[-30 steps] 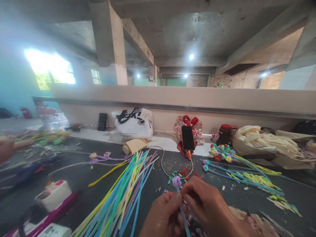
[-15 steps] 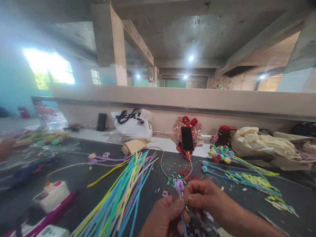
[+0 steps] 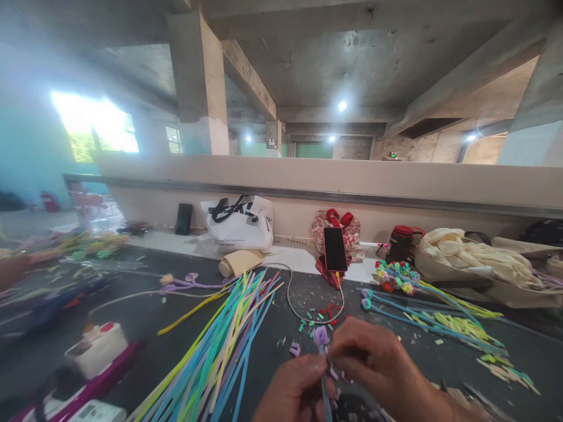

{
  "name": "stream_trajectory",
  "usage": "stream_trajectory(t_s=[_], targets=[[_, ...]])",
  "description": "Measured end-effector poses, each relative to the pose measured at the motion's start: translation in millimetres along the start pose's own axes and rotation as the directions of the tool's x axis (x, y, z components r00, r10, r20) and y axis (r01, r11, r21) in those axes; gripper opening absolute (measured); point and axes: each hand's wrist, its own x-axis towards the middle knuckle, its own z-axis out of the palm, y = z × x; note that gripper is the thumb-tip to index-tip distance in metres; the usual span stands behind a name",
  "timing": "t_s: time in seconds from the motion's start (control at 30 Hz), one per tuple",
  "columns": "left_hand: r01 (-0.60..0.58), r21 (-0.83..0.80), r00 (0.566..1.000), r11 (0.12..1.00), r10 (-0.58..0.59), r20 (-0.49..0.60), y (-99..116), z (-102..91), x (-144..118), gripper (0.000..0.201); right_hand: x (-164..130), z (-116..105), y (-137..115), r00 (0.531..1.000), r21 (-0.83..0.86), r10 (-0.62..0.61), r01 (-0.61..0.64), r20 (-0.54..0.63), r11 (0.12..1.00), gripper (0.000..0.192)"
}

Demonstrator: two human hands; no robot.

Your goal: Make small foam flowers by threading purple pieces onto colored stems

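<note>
My left hand (image 3: pixel 295 388) is closed round the blue stem (image 3: pixel 326 400) of a pipe-cleaner flower, thumb pressed near the top. The flower's small looped purple head (image 3: pixel 321 336) sticks up just beyond my fingers. My right hand (image 3: pixel 382 358) pinches at the base of that head, touching my left thumb; its fingertips are partly hidden behind the back of the hand. Short purple and green cut bits (image 3: pixel 313 317) lie on the dark table (image 3: pixel 264 375) around the hands. To the left is a fanned bundle of long coloured pipe cleaners (image 3: pixel 224 346).
A phone (image 3: pixel 335 249) on a cable leans against a red-patterned bag (image 3: pixel 315 225). Finished flowers (image 3: pixel 398 276) and yellow-green pieces (image 3: pixel 461 328) lie on the right. A power strip (image 3: pixel 94 375) stands at left, a white bag (image 3: pixel 240 225) behind. Another person's hand (image 3: pixel 26 264) shows far left.
My right hand has rolled over, its back now turned more upward, still at the flower's base. The left hand keeps its hold on the stem. The view has shifted slightly.
</note>
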Motion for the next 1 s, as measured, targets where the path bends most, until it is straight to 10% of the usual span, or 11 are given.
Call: stream_trajectory(t_s=[0.4, 1.0], targets=[[-0.03, 0.153, 0.999, 0.988, 0.028, 0.019, -2.3, -8.1, 10.0, 0.019, 1.8, -22.6, 1.5, 0.999, -0.224, 0.027, -0.017, 0.039, 0.975, 0.011], [0.11, 0.307, 0.991, 0.945, -0.13, 0.045, 1.3, -10.1, 12.9, 0.023, 25.8, -41.4, -21.6, 0.906, -0.349, -0.218, 0.35, 0.363, 0.869, 0.007]])
